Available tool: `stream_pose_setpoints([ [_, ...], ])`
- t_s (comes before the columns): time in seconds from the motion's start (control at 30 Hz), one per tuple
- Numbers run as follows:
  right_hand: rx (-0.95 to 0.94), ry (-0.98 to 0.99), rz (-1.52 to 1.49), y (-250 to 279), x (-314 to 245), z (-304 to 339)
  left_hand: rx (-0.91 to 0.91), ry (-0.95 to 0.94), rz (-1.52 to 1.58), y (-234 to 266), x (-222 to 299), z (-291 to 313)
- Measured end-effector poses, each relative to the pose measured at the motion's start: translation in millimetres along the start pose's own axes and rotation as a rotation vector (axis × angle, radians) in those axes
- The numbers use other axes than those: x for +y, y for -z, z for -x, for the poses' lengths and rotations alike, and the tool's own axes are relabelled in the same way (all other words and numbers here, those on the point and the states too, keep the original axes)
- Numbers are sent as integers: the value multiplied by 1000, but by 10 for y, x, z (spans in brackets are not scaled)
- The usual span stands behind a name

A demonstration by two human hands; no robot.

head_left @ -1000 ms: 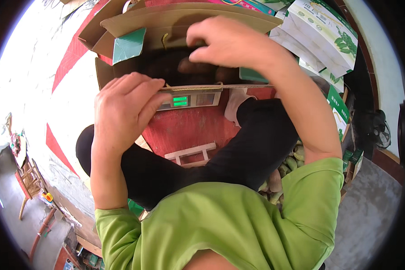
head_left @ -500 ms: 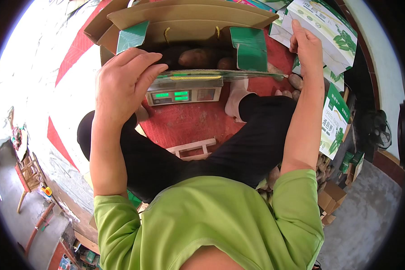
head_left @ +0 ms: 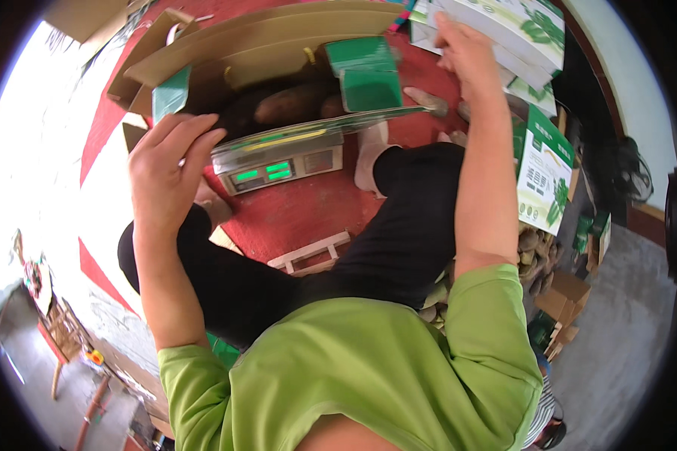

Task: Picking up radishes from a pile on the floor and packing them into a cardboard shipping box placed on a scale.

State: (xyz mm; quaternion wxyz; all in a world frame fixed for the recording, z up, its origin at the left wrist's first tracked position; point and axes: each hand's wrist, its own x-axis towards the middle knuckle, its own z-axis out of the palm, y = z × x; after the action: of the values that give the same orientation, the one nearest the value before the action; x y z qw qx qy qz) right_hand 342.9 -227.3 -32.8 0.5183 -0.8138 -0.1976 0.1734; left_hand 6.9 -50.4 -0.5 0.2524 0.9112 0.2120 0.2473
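An opened cardboard box (head_left: 263, 45) with green end flaps sits on an electronic scale (head_left: 278, 171) with a lit green display. Several brown, elongated tubers (head_left: 287, 105) lie in its shadowed inside. My left hand (head_left: 165, 158) is at the box's near left corner, its fingers and thumb bent around the edge; the exact contact is partly hidden. My right hand (head_left: 466, 56) is raised beyond the box's right end, in front of white printed cartons (head_left: 515, 34). Its index finger is stretched out and the others are loosely bent, with nothing visible in them.
Red sheeting (head_left: 293, 222) lies under the scale, with a small wooden frame (head_left: 311, 252) near my legs. A green-and-white carton (head_left: 547, 169) stands on the right beside piled tubers (head_left: 534, 255). Farther right is a dark fan (head_left: 632, 169). Striped clothing (head_left: 541, 413) shows at lower right.
The view has shifted, so the box and scale appear farther left and more tilted. Both hands keep much the same places relative to the box and cartons.
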Motion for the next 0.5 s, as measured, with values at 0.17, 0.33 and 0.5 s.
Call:
stream_pose_setpoints([
  [0.17, -51, -262, -10, -44, -327, 164, -15, -6, 5, -29, 17, -37],
  [0.33, -214, -7, -387, -1, -335, 91, -35, 15, -76, -13, -27, -56],
  [0.5, -392, -113, -188, 635, -887, 694, -8, -47, -149, 2, -91, -37],
])
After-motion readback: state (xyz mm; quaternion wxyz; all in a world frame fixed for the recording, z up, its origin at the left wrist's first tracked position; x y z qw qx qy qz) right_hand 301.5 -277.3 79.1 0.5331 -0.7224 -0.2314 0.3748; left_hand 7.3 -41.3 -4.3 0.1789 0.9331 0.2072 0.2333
